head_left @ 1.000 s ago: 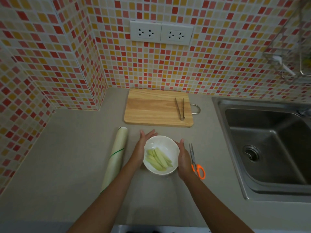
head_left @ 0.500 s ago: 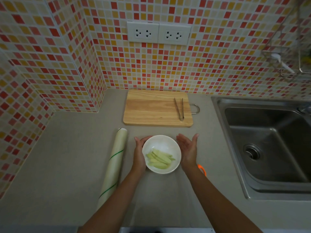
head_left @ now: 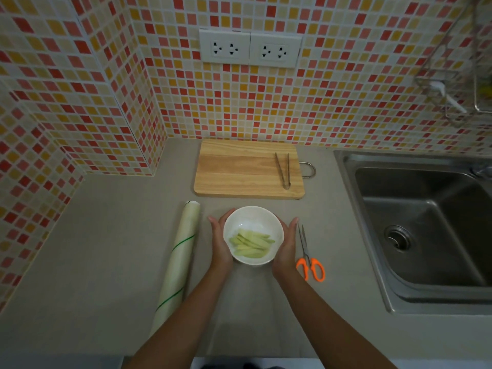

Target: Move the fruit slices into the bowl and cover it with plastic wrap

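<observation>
A white bowl [head_left: 253,218] stands on the grey counter, holding several pale green fruit slices [head_left: 251,245]. My left hand [head_left: 221,243] lies flat against the bowl's left side and my right hand [head_left: 286,249] against its right side, fingers straight. I cannot tell whether a clear film lies over the bowl. A long roll of plastic wrap [head_left: 178,262] lies on the counter to the left of my left forearm.
Orange-handled scissors [head_left: 310,262] lie just right of my right hand. A wooden cutting board [head_left: 239,169] with metal tongs [head_left: 283,169] sits behind the bowl. A steel sink [head_left: 426,222] fills the right side. Tiled walls close the back and left.
My right hand, held apart from the bowl half a second ago, has come back against its right side. The bowl has turned, so the slices lie at a different angle.
</observation>
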A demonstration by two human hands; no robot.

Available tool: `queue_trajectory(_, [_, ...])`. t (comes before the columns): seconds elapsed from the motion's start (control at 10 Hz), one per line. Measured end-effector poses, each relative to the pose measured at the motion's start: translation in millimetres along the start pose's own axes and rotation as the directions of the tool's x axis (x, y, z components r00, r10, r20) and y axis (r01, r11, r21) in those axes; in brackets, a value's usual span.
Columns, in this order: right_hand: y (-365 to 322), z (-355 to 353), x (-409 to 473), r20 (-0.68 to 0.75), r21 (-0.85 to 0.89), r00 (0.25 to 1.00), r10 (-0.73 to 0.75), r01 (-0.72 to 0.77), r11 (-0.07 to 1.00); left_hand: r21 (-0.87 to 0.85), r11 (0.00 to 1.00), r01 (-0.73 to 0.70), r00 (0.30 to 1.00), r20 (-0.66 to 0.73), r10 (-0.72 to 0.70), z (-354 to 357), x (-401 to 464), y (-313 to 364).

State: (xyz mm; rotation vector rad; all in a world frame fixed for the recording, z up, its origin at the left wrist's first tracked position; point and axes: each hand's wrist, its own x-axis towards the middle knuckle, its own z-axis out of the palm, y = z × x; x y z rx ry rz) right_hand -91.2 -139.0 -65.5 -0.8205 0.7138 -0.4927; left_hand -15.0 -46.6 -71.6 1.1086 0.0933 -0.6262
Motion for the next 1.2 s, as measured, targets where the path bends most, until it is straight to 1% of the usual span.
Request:
queue_trajectory(0.1, [1, 1, 4, 0.026, 0.016, 0.999, 0.029, -0.029, 0.999, 0.024, 0.999, -0.044, 0.999, -0.001, 0.044, 1, -2, 0])
queue_trajectory(0.2, [-4, -2, 6, 0.087, -0.017, 0.995, 0.043, -0.042, 0.999, 0.072, 0.994, -0.077, 0.997, 0.022, 0.075, 0, -2, -1])
queue_trajectory(0.3, [-12, -4, 6, 0.105, -0.087, 0.993, 0.057, -0.048, 0.995, 0.111, 0.990, -0.089, 0.995, 0.044, 0.084, -4, -4, 1])
queue_trajectory(0.4, [-18, -11, 7, 0.064, -0.178, 0.996, 0.057, -0.045, 0.983, 0.146, 0.988, -0.052, 0.999, 0.016, 0.050, -10, -3, 6])
queue_trajectory(0.5, [-25, -18, 1, 0.000, -0.231, 1.000, 0.007, -0.007, 0.973, 0.172, 0.985, -0.003, 1.000, -0.030, 0.008, -15, -1, 11])
queue_trajectory(0.6, [-24, -25, -11, -0.006, -0.231, 1.000, 0.002, -0.003, 0.973, 0.215, 0.977, 0.001, 1.000, -0.001, -0.001, -14, -8, 13])
queue_trajectory(0.7, [-19, -20, -23, 0.035, -0.224, 0.998, 0.051, -0.042, 0.974, 0.226, 0.974, 0.029, 1.000, 0.004, -0.031, -6, -22, 16])
queue_trajectory(0.8, [-16, -15, -23, 0.046, -0.229, 0.996, 0.081, -0.069, 0.971, 0.214, 0.977, 0.011, 0.999, 0.042, -0.021, -3, -27, 17])
queue_trajectory(0.9, [-18, -11, -23, 0.040, -0.235, 0.995, 0.092, -0.080, 0.969, 0.228, 0.974, 0.013, 0.999, 0.042, -0.023, -3, -27, 18])
queue_trajectory(1.0, [-21, -13, -24, 0.057, -0.273, 0.994, 0.095, -0.076, 0.959, 0.284, 0.957, 0.055, 0.998, 0.004, -0.059, -11, -22, 17])
queue_trajectory(1.1, [-29, -16, -27, 0.033, -0.317, 0.998, 0.047, -0.034, 0.948, 0.327, 0.940, 0.096, 0.995, -0.007, -0.099, -16, -26, 28])
queue_trajectory(1.2, [-47, -16, -26, 0.007, -0.368, 0.999, -0.049, 0.049, 0.929, 0.317, 0.945, 0.074, 0.997, -0.016, -0.073, -18, -18, 39])
